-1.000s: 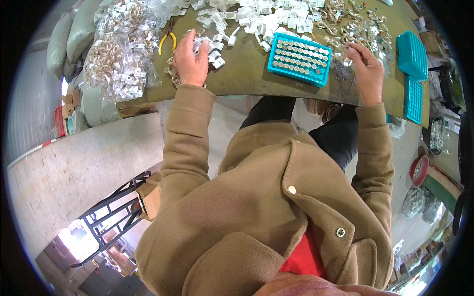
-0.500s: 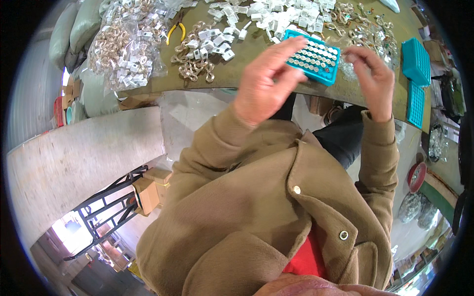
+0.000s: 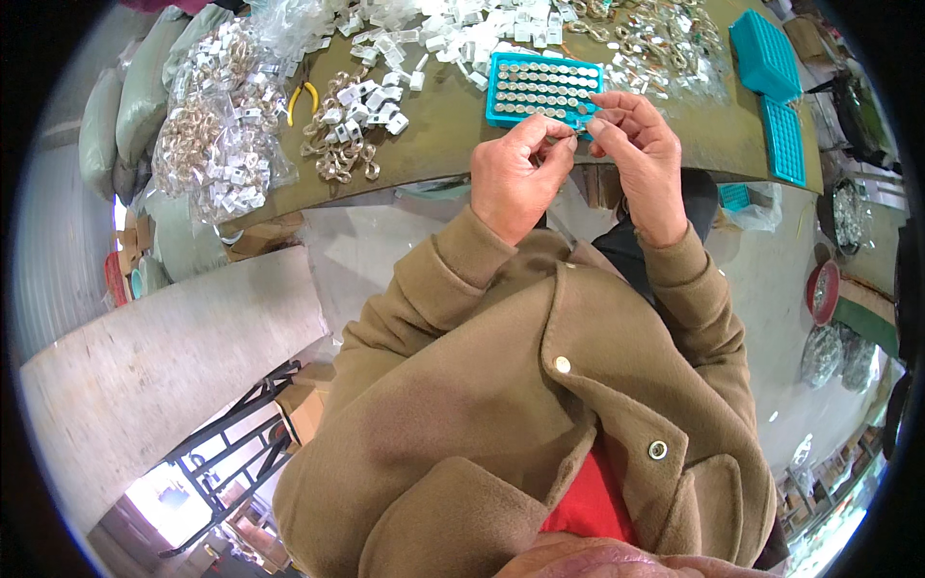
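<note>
And here are both hands, meeting at the tray's near edge! The left hand (image 3: pixel 520 178), thumb and forefinger drawn nearly together, has the blue tray (image 3: pixel 511 121) just off at one o'clock; the right hand (image 3: pixel 644 154), fingers curled toward the thumb, has it close by at ten. Whether either pinch grips anything, I can't tell: too small. Rows of silvery round pieces (image 3: pixel 540 99) sit inside the tray. Out at the left hand's nine o'clock, well apart, lie curled clasps (image 3: pixel 337 159).
</note>
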